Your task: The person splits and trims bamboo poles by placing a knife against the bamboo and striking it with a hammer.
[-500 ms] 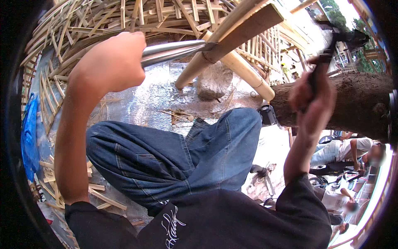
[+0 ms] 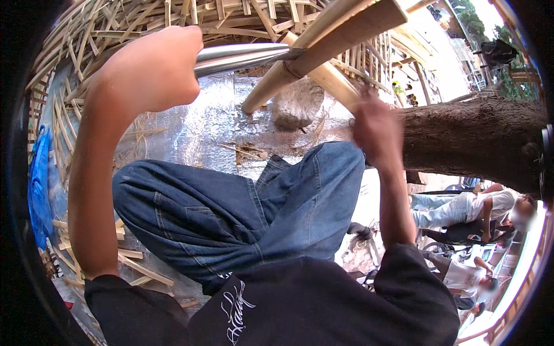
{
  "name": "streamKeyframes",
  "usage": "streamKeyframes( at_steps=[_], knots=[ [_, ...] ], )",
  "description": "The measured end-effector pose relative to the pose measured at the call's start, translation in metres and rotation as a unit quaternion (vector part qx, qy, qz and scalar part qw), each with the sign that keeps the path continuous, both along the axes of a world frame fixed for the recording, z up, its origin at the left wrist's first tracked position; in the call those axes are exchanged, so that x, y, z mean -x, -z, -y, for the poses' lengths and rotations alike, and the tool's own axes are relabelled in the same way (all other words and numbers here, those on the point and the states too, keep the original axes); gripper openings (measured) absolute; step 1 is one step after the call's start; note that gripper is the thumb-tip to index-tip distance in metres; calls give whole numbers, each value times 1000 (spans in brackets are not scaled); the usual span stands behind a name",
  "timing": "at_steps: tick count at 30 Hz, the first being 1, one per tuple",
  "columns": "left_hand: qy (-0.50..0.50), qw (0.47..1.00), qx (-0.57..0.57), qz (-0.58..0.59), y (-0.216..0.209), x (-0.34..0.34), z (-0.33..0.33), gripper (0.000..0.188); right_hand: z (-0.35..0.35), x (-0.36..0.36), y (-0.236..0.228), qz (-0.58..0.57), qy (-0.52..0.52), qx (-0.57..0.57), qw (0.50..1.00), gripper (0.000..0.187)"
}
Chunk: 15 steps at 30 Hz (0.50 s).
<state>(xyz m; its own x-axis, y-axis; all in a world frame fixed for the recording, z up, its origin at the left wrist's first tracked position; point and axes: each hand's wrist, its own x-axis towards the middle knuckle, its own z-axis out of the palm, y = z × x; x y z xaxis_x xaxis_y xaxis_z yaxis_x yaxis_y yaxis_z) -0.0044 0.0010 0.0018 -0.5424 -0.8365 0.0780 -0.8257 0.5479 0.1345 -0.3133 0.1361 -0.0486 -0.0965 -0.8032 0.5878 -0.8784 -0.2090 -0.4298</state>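
My left hand (image 2: 156,72) is closed round a shiny, tapered metal tool (image 2: 242,59). The tool's narrow far end meets a bamboo pole (image 2: 340,55) that slants up to the right. Another bamboo piece (image 2: 332,81) crosses beneath that pole. To the right of them, my right hand (image 2: 378,130) is blurred by motion, its fingers looking curled like a fist; what it grips is smeared or hidden. A grey stone block (image 2: 297,104) sits under the crossing poles.
Split bamboo strips (image 2: 133,23) are heaped across the far side. A thick trunk (image 2: 473,135) lies to the right. Shiny foil sheeting (image 2: 196,121) covers the ground before my crossed legs. A blue plastic sheet (image 2: 39,187) hangs at left; several people (image 2: 485,207) are at the right.
My right hand has swung down and to the left; the black-handled tool seen in it earlier no longer shows. My left hand and the metal tool sit slightly higher in the picture.
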Motion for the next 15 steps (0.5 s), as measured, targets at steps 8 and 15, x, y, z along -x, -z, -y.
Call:
streamKeyframes(
  at_steps=[8,15],
  knots=[
    [-40,998,-55,-10,-10,18,4,18,-16,16,-40,330,-48,-37,942,42],
    [-34,999,-41,-3,4,-5,6,19,-5,-14,-45,306,30,-233,923,41]
  ],
)
